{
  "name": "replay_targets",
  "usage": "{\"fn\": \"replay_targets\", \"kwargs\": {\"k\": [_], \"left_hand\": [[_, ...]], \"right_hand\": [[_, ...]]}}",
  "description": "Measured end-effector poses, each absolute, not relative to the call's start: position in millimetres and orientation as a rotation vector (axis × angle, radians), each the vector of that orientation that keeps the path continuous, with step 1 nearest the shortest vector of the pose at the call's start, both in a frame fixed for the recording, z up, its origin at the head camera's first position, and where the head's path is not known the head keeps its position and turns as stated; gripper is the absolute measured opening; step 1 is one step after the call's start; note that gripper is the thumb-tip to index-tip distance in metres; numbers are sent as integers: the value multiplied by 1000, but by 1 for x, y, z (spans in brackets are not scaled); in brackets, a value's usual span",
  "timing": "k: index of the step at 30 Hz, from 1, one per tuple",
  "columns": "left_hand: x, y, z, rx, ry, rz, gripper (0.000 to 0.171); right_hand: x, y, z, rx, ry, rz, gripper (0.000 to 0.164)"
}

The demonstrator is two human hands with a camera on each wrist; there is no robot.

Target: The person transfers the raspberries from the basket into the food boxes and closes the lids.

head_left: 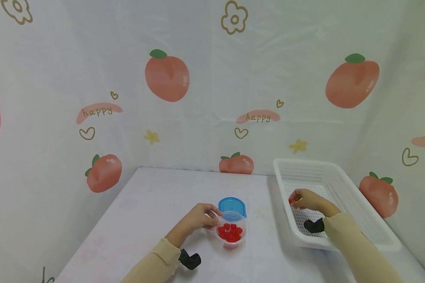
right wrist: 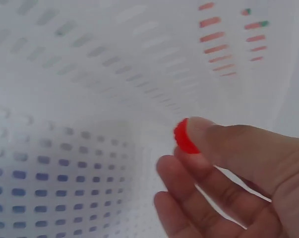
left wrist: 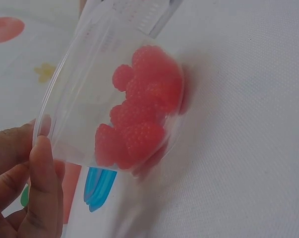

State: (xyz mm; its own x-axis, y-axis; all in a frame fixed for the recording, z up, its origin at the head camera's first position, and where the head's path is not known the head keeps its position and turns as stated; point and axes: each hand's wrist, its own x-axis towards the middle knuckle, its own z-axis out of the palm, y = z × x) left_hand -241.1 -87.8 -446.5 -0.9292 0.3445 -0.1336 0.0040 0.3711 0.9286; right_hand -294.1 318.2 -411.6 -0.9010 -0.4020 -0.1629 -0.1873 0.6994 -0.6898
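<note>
A clear plastic tub (head_left: pixel 246 232) with several red raspberries (head_left: pixel 230 232) inside stands on the table. My left hand (head_left: pixel 200 219) pinches its rim between thumb and fingers, as the left wrist view also shows. Over the white basket (head_left: pixel 370 212), my right hand (head_left: pixel 309 200) holds one red raspberry (right wrist: pixel 186 137) between thumb and fingertip. That raspberry is partly covered by the thumb. The basket's perforated floor shows below the hand in the right wrist view.
A blue lid (head_left: pixel 231 206) lies just behind the tub, seemingly joined or close to it. The basket's raised left wall (head_left: pixel 285 200) stands between the tub and my right hand. A patterned curtain (head_left: pixel 198 137) hangs behind the white table (head_left: pixel 156 196).
</note>
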Motion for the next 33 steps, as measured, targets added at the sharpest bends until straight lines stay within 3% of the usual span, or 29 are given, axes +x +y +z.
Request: {"fn": "replay_targets", "kwargs": {"k": [17,33], "left_hand": [[-241,-87,-446,286,2346,1557,24],[-242,-87,-446,287,2326,1574,23]], "right_hand": [[-284,305,-379,-373,2821,-1606,44],[-251,226,-365,-596,2509,-2166,30]]}}
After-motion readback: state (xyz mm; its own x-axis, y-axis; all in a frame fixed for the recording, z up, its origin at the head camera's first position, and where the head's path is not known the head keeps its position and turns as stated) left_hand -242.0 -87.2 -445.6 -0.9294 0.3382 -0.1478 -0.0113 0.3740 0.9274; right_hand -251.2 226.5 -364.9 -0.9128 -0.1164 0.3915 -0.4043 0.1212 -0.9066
